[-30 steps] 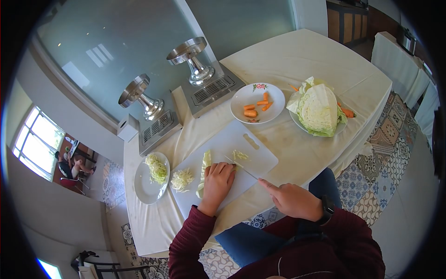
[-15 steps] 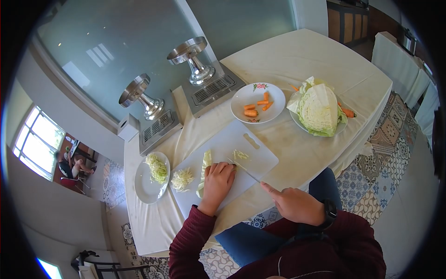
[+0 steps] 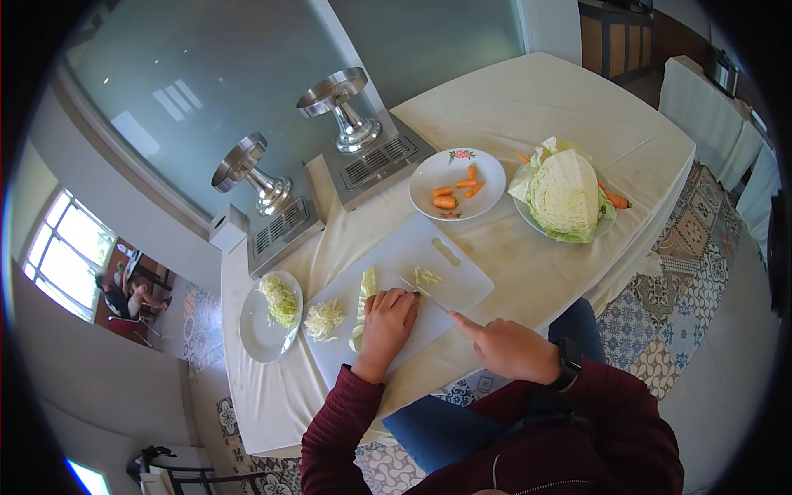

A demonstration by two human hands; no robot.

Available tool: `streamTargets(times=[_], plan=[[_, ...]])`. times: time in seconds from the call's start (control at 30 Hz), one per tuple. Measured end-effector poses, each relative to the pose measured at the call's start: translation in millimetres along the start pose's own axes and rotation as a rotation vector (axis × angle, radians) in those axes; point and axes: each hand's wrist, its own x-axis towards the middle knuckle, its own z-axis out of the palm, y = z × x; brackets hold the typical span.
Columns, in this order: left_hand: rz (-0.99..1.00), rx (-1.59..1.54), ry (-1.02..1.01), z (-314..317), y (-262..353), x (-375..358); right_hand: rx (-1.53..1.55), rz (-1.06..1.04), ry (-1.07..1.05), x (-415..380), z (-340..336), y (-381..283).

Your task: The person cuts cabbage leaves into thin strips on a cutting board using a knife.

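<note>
On the white cutting board [image 3: 462,276], my left hand [image 3: 389,320] is closed over a piece of cabbage, most of it hidden under the fingers. My right hand [image 3: 516,346] grips a knife [image 3: 426,297], its index finger stretched along the top and its blade beside my left fingertips. A few cut strips [image 3: 426,275] lie just past the blade. Left of my left hand are a long cabbage piece [image 3: 363,309] and a pile of shredded cabbage [image 3: 323,319]. More shreds [image 3: 279,299] sit on a white plate [image 3: 257,342] at the board's left.
A flowered bowl [image 3: 422,183] with several carrot pieces stands behind the board. To its right, a large cut cabbage [image 3: 563,194] rests on a plate, a carrot [image 3: 617,200] beside it. Two metal stands [image 3: 355,132] are at the back. A person [image 3: 120,295] sits far left.
My right hand has moved slightly left and up with the knife, towards my left hand. My left hand stays nearly in place.
</note>
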Motion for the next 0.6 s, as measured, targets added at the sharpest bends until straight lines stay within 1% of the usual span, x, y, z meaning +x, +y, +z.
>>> streamTargets(times=[0.2,0.33,0.6], plan=[[-0.002,0.014,-0.013,-1,-1,-1,-0.035,-0.008,0.021,8,5,-5],[-0.011,0.014,-0.019,-1,-1,-2,-0.064,-0.025,0.052,-1,9,-1],[-0.010,0.003,-0.004,-1,0,-2,-0.042,0.004,0.048,-24,-4,4]])
